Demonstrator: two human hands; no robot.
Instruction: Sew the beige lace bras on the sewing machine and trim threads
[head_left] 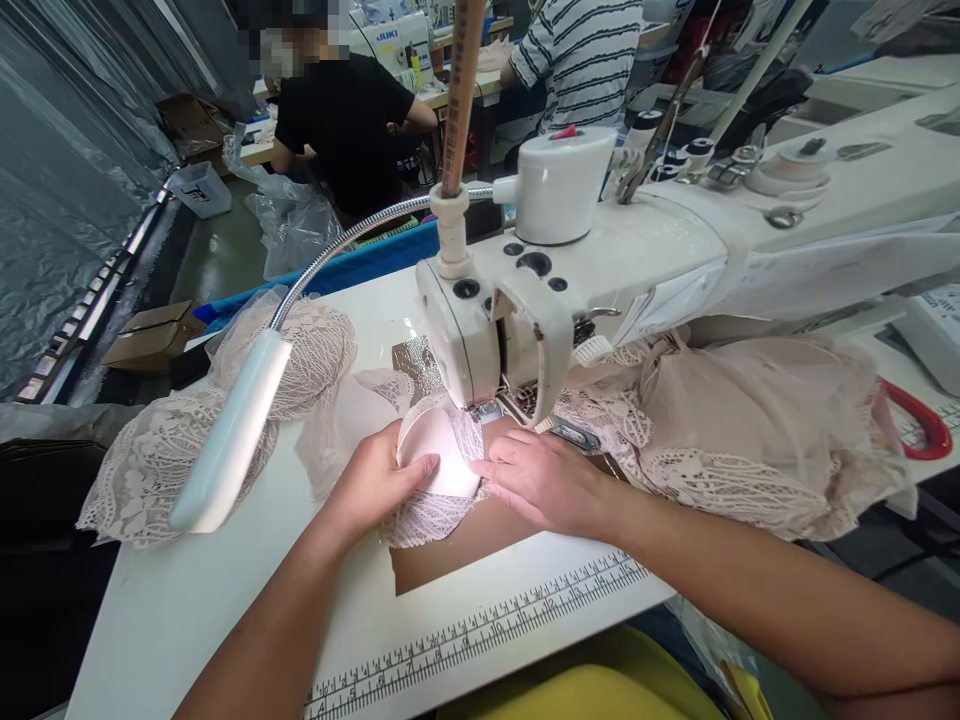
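Rounded, pale-pink, lace-edged fabric cup [450, 470] seems part-sewn; left hand [379, 478] pinches it, right hand [547, 480] touches it, fingers' grip unclear.

Grey sheeting [67, 190] hangs at left; a bin [201, 192] stands on the glossy floor [216, 252]; a pale worktable [489, 84] beyond.

Tbl [161, 620] frt-L free | mach hd [459, 335] blks fwd | lamp [234, 425] blks L

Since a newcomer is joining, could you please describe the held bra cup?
Start at the white sewing machine; near its head is the left hand. Its thumb rests on the smooth pale bra cup; unlike the neighbouring lace pieces, it is held.
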